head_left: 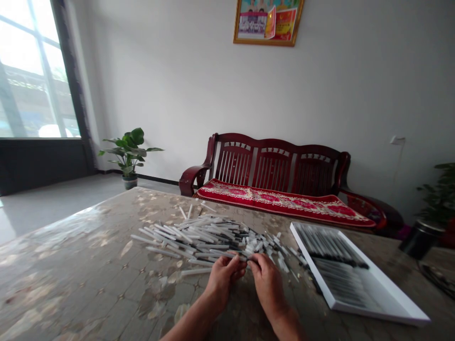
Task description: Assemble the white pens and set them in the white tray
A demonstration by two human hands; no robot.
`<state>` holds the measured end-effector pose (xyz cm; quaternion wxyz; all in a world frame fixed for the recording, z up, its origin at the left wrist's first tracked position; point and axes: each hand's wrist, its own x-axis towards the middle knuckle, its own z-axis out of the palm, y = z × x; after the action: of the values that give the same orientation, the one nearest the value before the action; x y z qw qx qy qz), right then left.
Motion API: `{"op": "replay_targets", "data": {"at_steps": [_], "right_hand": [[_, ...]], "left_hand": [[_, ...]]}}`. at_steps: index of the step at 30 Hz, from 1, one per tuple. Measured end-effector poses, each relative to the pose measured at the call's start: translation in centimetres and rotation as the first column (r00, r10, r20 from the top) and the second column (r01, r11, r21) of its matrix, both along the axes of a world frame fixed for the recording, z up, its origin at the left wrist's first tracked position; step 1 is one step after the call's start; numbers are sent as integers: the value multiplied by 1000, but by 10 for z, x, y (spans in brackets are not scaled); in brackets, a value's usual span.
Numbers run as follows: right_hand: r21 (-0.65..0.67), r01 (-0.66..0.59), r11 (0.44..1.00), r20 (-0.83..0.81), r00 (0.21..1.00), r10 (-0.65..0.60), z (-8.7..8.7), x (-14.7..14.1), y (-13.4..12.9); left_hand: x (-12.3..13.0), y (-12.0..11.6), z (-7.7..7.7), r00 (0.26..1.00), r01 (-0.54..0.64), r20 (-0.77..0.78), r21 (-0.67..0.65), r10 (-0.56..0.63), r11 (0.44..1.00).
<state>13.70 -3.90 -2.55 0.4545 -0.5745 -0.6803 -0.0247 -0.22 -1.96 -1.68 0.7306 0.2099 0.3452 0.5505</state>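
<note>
Both my hands meet over the near edge of a pile on the table, with a thin pale pen barrel [242,258] between them. My left hand [224,277] is closed around its left part. At its right end, the fingertips of my right hand [266,277] pinch a small dark piece; fingers partly hide where the two meet. Many whitish translucent pen barrels [177,234] lie heaped behind my left hand, with dark parts among them. Short clear pen caps [254,242] are heaped behind my right hand.
A shallow white box [391,296] stands on the right, holding two rows of pens with dark ends [334,244]. The table [88,279] has a patterned cover. Beyond it are a red wooden bench [273,163] and a potted plant [130,151]. A black pot [423,237] stands far right.
</note>
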Motion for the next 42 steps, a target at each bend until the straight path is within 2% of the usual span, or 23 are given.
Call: {"op": "replay_targets", "data": {"at_steps": [4, 10, 16, 21, 27, 33, 38, 42], "right_hand": [[-9, -3, 1000, -55, 998, 2, 2, -5, -1], [14, 60, 998, -1, 998, -60, 0, -13, 0], [-161, 9, 987, -118, 993, -28, 5, -15, 0], [-184, -96, 978, -207, 977, 56, 13, -14, -6], [-306, -68, 949, -219, 976, -1, 8, -8, -2], [-251, -128, 960, -267, 962, 58, 9, -7, -4], [-302, -105, 948, -300, 954, 10, 7, -6, -2], [-297, -145, 944, -295, 954, 54, 8, -4, -3]], "left_hand": [[0, -1, 0, 1000, -12, 5, 6, 12, 1000], [0, -4, -1, 1000, -8, -4, 37, 8, 999], [1, -5, -1, 998, -23, -56, 57, 26, 998], [1, -7, 2, 998, -14, -60, 54, 17, 998], [2, -6, 3, 996, 1, -84, 73, 5, 997], [2, -7, 4, 995, 0, -102, 70, 8, 998], [2, -8, 6, 994, 0, -108, 80, 8, 997], [2, -7, 6, 993, -4, -117, 78, 13, 997]]}}
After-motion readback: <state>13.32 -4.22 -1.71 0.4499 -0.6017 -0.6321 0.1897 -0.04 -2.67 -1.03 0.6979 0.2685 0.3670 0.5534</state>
